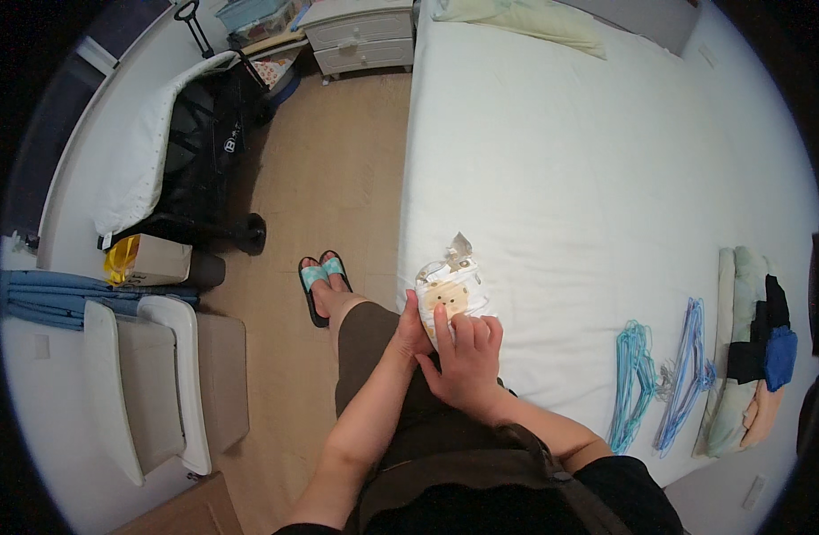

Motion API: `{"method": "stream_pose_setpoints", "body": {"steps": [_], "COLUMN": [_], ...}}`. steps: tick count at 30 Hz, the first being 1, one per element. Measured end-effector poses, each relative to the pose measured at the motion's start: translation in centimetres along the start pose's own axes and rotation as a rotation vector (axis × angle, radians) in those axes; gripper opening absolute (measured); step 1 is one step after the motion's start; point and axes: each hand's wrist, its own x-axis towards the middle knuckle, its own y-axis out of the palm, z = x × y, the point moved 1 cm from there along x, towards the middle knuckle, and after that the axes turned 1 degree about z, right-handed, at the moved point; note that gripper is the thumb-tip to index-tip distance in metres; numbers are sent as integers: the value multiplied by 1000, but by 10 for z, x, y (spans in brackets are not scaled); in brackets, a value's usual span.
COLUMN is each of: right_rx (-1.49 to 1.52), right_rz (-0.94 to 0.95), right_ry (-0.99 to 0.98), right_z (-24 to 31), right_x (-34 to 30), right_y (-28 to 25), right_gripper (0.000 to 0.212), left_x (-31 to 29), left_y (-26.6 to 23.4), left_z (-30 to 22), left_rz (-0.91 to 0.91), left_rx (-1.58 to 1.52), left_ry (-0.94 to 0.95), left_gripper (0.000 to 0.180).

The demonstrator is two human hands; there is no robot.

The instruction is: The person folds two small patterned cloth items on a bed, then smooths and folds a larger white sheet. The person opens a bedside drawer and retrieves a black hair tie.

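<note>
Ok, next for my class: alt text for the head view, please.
A person's left hand holds a bear-printed white bundle, right hand touching it, at the edge of a white-sheeted bed. Blue hangers and folded clothes lie at right.

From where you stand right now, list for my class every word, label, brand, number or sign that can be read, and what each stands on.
Black wagon: white lettering with a round emblem; I won't copy it out.
Beige box: dark lettering near its lower edge, also not copied.
Bear-printed white packet in the left hand: a bear-face picture; any words are too small to read.
I can make out no other lettering.
</note>
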Motion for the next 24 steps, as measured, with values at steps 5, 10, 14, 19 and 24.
{"method": "stream_pose_setpoints", "body": {"steps": [5,10,14,19,24], "right_rx": [183,1008,595,189,633], "right_rz": [64,217,-323,365,544], "right_ry": [-92,23,-20,-387,-859], "right_z": [19,-8,-26,37,57], "right_x": [5,21,50,14,-38], "right_y": [-19,-70,-107,-69,-58], "right_gripper": [64,48,62,71,40], "left_x": [-17,-30,-41,-69,-94], "left_y": [24,22,15,22,30], "left_z": [0,-2,-7,-6,-6], "left_rz": [-68,-65,12,12,11], "left_rx": [-60,-254,-409,-382,-357], "left_ry": [33,129,31,106,125], "left_gripper": [88,86,85,83,80]}}
